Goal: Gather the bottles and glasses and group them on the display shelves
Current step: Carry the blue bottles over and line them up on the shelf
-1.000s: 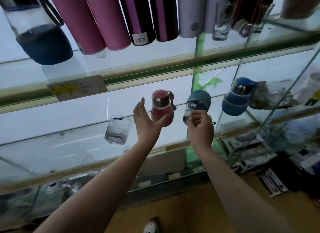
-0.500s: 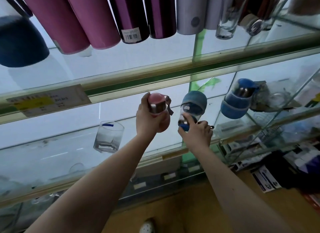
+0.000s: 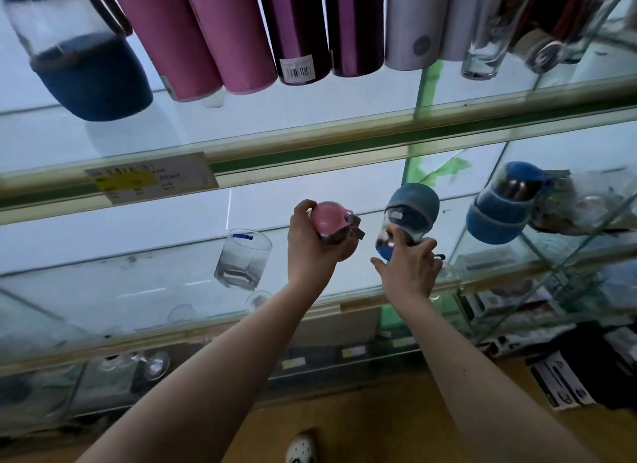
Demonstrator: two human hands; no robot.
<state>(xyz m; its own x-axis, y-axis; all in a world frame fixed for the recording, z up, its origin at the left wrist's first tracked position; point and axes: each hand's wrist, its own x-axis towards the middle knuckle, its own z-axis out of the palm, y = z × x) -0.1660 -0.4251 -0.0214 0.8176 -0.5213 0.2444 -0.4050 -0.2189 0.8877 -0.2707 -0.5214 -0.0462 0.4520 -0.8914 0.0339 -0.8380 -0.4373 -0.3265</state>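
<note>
- Your left hand (image 3: 312,247) hides most of the pink bottle (image 3: 327,219); only its pink cap and a steel band with a dark strap show past your fingers.
- The lower end of the blue-sleeved bottle (image 3: 410,211) is covered by your right hand (image 3: 410,268), and its glass part is blurred.
- The tall tumblers (image 3: 241,31) on the upper shelf are cut off by the top edge.
- Your left hand is wrapped tight around the pink bottle, lifted over the middle glass shelf (image 3: 138,290).
- Your right hand's fingers pinch the blue-sleeved bottle near its base; you cannot tell whether it rests on the glass.
- An empty glass tumbler (image 3: 243,257) stands on that shelf, left of your hands.
- A second blue bottle (image 3: 499,207) sits to the right, past the glass divider.
</note>
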